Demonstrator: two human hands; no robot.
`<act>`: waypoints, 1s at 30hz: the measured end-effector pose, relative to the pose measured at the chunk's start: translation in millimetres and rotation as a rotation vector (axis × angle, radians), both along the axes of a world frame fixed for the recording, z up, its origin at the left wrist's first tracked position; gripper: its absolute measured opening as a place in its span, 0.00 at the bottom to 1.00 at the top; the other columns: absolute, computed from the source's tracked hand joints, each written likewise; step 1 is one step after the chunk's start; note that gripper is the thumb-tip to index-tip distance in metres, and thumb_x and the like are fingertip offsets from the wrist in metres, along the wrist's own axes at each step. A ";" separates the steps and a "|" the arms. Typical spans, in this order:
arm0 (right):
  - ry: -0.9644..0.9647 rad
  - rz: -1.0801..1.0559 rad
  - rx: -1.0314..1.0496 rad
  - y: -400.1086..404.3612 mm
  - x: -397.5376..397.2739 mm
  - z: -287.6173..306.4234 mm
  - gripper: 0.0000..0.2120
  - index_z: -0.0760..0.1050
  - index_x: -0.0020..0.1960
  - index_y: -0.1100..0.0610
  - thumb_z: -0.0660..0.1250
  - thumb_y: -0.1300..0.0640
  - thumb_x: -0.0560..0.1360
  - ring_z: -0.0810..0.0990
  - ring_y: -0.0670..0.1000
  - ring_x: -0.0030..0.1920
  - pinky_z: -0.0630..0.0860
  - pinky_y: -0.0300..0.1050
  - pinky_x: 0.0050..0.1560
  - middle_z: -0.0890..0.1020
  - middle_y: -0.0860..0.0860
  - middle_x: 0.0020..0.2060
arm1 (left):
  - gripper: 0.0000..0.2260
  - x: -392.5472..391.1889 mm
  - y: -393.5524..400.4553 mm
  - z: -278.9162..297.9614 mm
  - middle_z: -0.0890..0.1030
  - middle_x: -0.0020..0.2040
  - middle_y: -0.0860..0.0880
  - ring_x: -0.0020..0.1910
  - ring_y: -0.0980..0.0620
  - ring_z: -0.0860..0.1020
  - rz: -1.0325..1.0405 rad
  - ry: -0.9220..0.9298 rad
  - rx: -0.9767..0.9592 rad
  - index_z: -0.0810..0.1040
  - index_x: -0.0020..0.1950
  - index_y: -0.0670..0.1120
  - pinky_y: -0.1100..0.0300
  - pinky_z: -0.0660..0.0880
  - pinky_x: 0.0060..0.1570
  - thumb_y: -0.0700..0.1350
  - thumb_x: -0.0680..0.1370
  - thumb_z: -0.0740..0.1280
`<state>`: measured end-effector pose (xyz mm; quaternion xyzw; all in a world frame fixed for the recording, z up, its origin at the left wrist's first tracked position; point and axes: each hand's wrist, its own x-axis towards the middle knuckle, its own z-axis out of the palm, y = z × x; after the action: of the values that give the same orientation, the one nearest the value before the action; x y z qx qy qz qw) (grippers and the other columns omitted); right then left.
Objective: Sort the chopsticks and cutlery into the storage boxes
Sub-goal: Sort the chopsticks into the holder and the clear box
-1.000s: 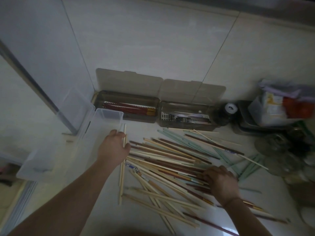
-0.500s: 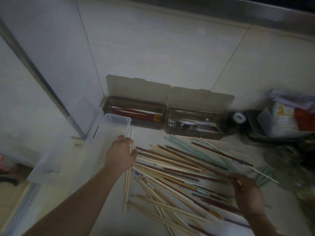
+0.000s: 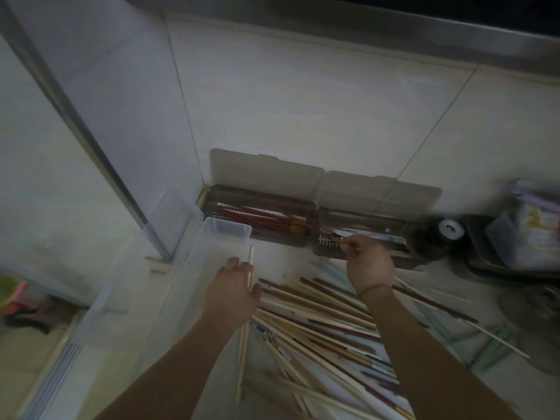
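mid-sort, judging by the layout: right hand (image 3: pixel 368 263) reached forward over the right smoked storage box (image 3: pixel 360 237), fingers curled in a pinch on what looks like a thin dark chopstick (image 3: pixel 341 239) with a yellowish end, its tip over that box's white slotted insert; too blurred to say whether already resting inside. left hand (image 3: pixel 235 291) flat on the bench (image 3: pixel 212 374), fingers loosely spread, pressing on a pair of pale wooden chopsticks (image 3: pixel 246 328) that run from beyond the fingertips back past the wrist, just beside the wall of the clear tub (image 3: pixel 225 230) on its left. pile of mixed chopsticks (image 3: pixel 318 322) between and behind the two hands, pale, dark red and pale green ones crossing each other. left smoked storage box (image 3: pixel 260 216), ahead of the left hand, holding red chopsticks, lid up against the wall. next move probably calls for letting go over the right box, or carrying on to the left one if the piece belongs with the red ones, then back to the pile for another. compared with half a second ago: right hand gone from low in the pile up to the box; left hand much where it was on the pale pair.
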<state>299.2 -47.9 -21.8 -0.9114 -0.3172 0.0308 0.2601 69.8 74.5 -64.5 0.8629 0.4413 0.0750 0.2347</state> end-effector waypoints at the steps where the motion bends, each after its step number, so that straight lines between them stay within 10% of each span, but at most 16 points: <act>1: -0.015 0.022 -0.040 14.2 -0.8 0.8 0.05 0.81 0.49 0.50 0.67 0.54 0.76 0.81 0.55 0.45 0.71 0.42 0.40 0.83 0.52 0.44 | 0.18 -0.4 0.1 -0.7 0.73 0.59 0.47 0.54 0.46 0.76 0.002 -0.007 0.000 0.77 0.60 0.48 0.53 0.76 0.52 0.54 0.74 0.67; 13: 0.021 0.070 -0.166 57.8 10.8 -9.5 0.11 0.76 0.43 0.48 0.68 0.41 0.73 0.79 0.56 0.44 0.73 0.44 0.40 0.82 0.52 0.40 | 0.18 -0.9 -0.3 -3.8 0.73 0.60 0.47 0.56 0.46 0.74 0.006 0.000 -0.018 0.75 0.61 0.48 0.53 0.75 0.55 0.54 0.74 0.66; 22: -0.028 -0.033 -0.021 -68.7 29.5 -24.7 0.02 0.81 0.43 0.54 0.70 0.57 0.74 0.80 0.58 0.41 0.74 0.45 0.41 0.83 0.54 0.39 | 0.18 1.3 -0.8 -4.2 0.73 0.59 0.46 0.55 0.44 0.76 0.009 -0.017 -0.018 0.76 0.61 0.47 0.53 0.76 0.54 0.52 0.74 0.67; 30: -0.197 0.349 -0.088 -23.9 -7.4 -18.4 0.20 0.76 0.64 0.55 0.69 0.53 0.73 0.75 0.58 0.62 0.72 0.51 0.62 0.80 0.53 0.59 | 0.18 0.8 -0.2 -1.4 0.73 0.59 0.46 0.55 0.44 0.76 0.010 -0.007 -0.019 0.77 0.61 0.47 0.52 0.76 0.54 0.52 0.74 0.68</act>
<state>291.8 -71.8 -40.2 -0.8517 -0.4928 -0.0002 0.1785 70.6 74.3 -65.9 0.8581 0.4454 0.0750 0.2441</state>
